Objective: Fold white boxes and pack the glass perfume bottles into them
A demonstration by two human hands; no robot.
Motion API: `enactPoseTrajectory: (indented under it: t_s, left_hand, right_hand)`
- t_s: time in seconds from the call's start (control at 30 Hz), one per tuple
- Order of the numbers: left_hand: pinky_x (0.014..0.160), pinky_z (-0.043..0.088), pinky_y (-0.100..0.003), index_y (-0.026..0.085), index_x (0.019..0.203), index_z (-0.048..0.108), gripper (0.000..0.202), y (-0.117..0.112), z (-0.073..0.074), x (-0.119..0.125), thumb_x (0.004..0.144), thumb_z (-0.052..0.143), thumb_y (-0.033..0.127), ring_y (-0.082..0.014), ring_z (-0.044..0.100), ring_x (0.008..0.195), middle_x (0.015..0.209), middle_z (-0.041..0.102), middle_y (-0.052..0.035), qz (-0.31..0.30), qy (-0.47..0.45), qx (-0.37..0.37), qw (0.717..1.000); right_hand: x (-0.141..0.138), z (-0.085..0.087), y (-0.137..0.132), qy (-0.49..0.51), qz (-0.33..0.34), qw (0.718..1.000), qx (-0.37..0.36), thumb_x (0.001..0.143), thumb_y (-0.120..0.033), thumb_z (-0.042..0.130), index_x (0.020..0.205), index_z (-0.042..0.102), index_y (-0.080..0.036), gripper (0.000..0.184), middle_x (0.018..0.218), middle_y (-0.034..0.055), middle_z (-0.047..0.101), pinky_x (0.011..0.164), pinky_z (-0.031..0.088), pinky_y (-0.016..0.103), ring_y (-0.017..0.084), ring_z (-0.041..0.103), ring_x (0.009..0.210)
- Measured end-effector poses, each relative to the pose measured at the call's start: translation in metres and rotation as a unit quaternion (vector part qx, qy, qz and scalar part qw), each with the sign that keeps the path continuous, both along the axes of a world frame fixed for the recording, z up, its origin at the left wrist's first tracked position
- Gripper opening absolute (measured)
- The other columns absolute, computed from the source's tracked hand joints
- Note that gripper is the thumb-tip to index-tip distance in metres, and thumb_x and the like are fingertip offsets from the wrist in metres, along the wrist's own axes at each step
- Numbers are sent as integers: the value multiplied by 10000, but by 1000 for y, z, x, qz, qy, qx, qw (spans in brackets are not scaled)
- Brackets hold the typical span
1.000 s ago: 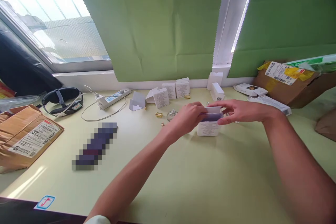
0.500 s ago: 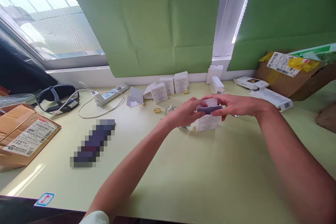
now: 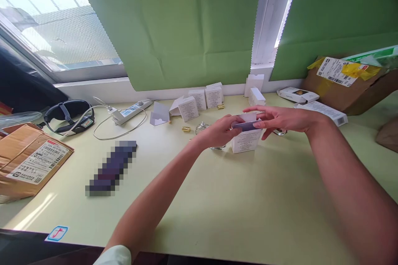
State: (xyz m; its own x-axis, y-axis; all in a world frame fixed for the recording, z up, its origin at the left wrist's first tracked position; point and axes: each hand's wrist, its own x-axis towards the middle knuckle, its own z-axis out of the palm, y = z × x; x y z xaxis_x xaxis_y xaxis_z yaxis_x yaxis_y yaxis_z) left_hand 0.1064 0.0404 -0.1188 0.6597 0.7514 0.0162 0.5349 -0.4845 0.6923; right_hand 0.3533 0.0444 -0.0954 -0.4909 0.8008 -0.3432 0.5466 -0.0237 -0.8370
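A small white printed carton stands upright on the table with its top flaps raised. My left hand pinches the left side of its open top, the thumb in front of a shaded grey flap. Across the right side of that flap lies the thumb of my right hand, with the fingers behind the top edge and partly spread. What is inside the carton cannot be seen. A clear glass piece with a knob is partly hidden behind my left hand. Beneath my right hand a shiny round object shows in part.
Several white cartons stand along the window wall, near gold metal pieces. On the left are a power strip, a head strap, a blurred dark item and a brown parcel. A cardboard box sits at right.
My right hand has shifted slightly right and its fingers have loosened and spread a little. More of the shiny round object shows beneath it. My left hand keeps its place on the carton.
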Motion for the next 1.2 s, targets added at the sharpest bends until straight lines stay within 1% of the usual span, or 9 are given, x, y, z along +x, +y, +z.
enactPoseTrajectory:
  t_s: [0.13, 0.23, 0.33, 0.5, 0.6, 0.73, 0.93, 1.07, 1.2]
  left_hand:
    - [742, 475, -282, 219, 1189, 572, 254, -7, 5, 3, 1003, 424, 309, -164, 593, 895, 1063, 640, -50, 17, 6, 15, 1000]
    - [698, 452, -275, 216, 1169, 554, 232, -11, 7, 6, 1004, 416, 303, -154, 562, 833, 972, 627, -33, 21, 9, 0, 1000]
    - [686, 440, -278, 226, 1167, 533, 218, -12, 6, 7, 998, 415, 296, -148, 533, 812, 973, 610, -27, 13, 8, -10, 1000]
    - [701, 426, -291, 239, 1181, 512, 232, -11, 6, 5, 989, 420, 331, -151, 511, 803, 972, 593, -26, 2, 9, -28, 1000]
    - [720, 418, -304, 247, 1177, 508, 238, -12, 8, 5, 983, 416, 351, -155, 505, 794, 939, 576, -20, 8, 17, -41, 999]
    - [704, 416, -307, 266, 1164, 509, 219, -11, 7, 5, 975, 417, 330, -157, 497, 787, 934, 566, -21, 5, 12, -45, 999]
    - [697, 425, -288, 263, 1193, 512, 241, -9, 4, 5, 975, 440, 335, -154, 521, 801, 916, 574, -7, 13, 6, -49, 999]
    - [715, 451, -291, 237, 1177, 550, 242, -11, 3, 6, 973, 456, 325, -157, 554, 840, 1026, 598, -34, 35, 6, -20, 999]
    - [760, 481, -313, 209, 1036, 648, 205, -11, 0, 8, 955, 503, 330, -169, 593, 886, 1145, 582, -64, 68, -16, 72, 995]
  right_hand:
    - [-1, 3, -3, 8, 10, 1000, 3, 842, -501, 699, 1506, 393, -390, 739, 1130, 47, 664, 793, 604, 382, 283, 693, 1069]
    - [-4, 0, -2, 24, 15, 1000, -3, 827, -465, 726, 1499, 410, -376, 749, 1075, 39, 656, 851, 610, 414, 283, 678, 1091]
    - [-4, -3, -1, 37, 15, 999, -14, 813, -451, 744, 1516, 387, -367, 793, 1061, 37, 658, 883, 610, 441, 279, 677, 1082]
    - [-2, -8, 5, 65, 48, 997, -21, 803, -433, 761, 1521, 371, -382, 820, 1049, 22, 645, 932, 601, 446, 246, 654, 1067]
    - [-1, -10, 7, 62, 50, 997, -20, 808, -435, 758, 1539, 326, -396, 849, 1033, 15, 618, 938, 599, 457, 243, 648, 1061]
    - [-2, -8, 5, 43, 46, 998, -22, 803, -436, 767, 1545, 300, -391, 878, 1014, 9, 597, 991, 565, 481, 227, 667, 988]
    - [-4, -9, 5, 35, 45, 998, -15, 786, -455, 775, 1525, 335, -378, 864, 960, -1, 592, 967, 574, 444, 216, 671, 964]
    - [-3, -8, 5, 26, 50, 998, 0, 797, -472, 757, 1531, 318, -380, 861, 981, 0, 598, 964, 565, 440, 217, 691, 952]
    - [0, -3, 1, -2, 53, 998, 22, 813, -502, 722, 1564, 262, -387, 888, 1153, 49, 661, 955, 545, 452, 262, 699, 1035]
